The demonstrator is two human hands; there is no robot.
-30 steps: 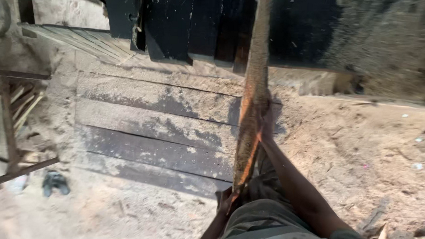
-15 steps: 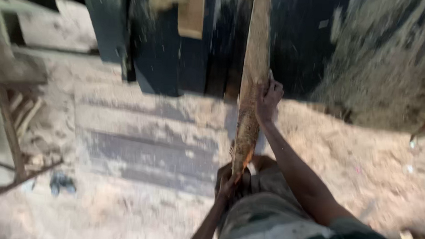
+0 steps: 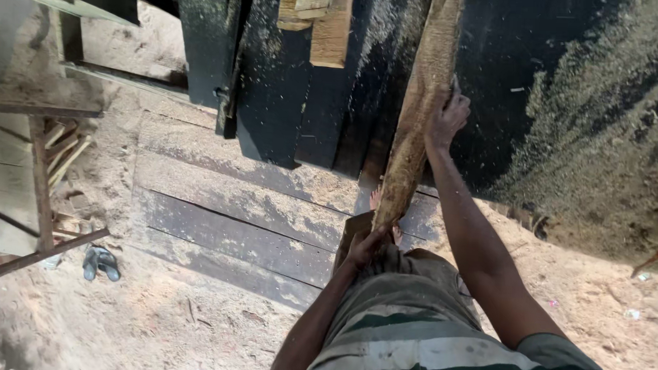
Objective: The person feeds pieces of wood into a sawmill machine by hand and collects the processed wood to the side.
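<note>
Head view: the rough wooden slab [image 3: 417,115] runs from the centre of the frame to the top edge, lying on the dark, sawdust-covered bench [image 3: 522,82]. The right hand [image 3: 446,117] holds its side higher up; the left hand [image 3: 365,246] closes around its lower end. The bark-like edge looks splintery, so the palms may be hurt. Loose sawdust on the floor planks [image 3: 226,203] may cause a slip.

bare forearms, a green shirt [image 3: 440,335] with pale stripes (dusty), bare feet.

Tan plank [image 3: 419,115], green-and-cream striped shirt [image 3: 426,334]
</note>
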